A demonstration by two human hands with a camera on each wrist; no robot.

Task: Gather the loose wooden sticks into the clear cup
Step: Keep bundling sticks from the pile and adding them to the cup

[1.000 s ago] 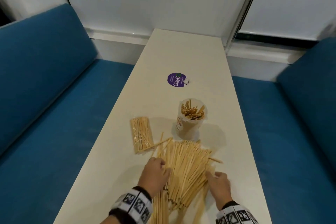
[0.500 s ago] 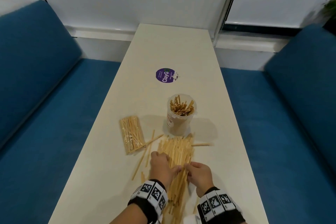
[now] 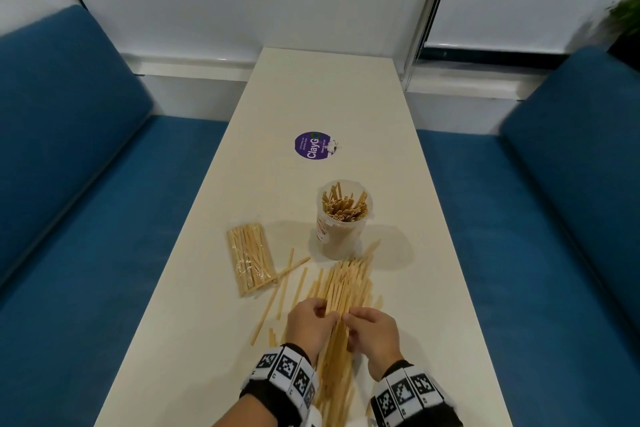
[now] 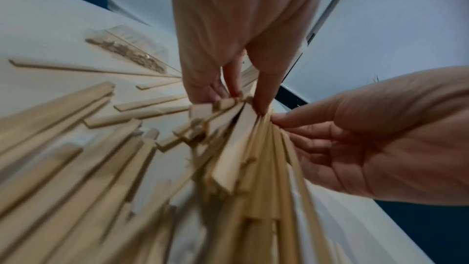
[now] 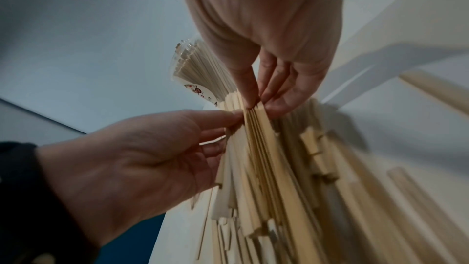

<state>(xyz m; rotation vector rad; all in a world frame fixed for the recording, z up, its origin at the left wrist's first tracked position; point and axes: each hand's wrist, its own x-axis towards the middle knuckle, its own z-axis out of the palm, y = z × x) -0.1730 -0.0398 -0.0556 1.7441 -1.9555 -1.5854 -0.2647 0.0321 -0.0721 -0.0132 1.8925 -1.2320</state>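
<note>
A clear cup (image 3: 344,218), partly filled with upright sticks, stands mid-table. Just in front of it lies a pile of loose wooden sticks (image 3: 341,288), squeezed into a narrow bundle. My left hand (image 3: 311,321) and right hand (image 3: 369,324) hold this bundle from either side near its middle. In the left wrist view the left hand (image 4: 238,97) pinches the stick tops while the right hand (image 4: 330,138) curls against them. In the right wrist view the right hand (image 5: 256,99) pinches the bundle, the cup (image 5: 200,67) just beyond. A few stray sticks (image 3: 277,298) lie to the left.
A sealed plastic bag of sticks (image 3: 251,260) lies left of the cup. A round purple sticker (image 3: 313,146) is stuck on the narrow cream table (image 3: 346,97) farther back. Blue sofa seats (image 3: 104,253) flank both long table edges.
Both hands have drawn toward each other, squeezing the wide fan of sticks into a narrow bundle. A few sticks were left behind on the left.
</note>
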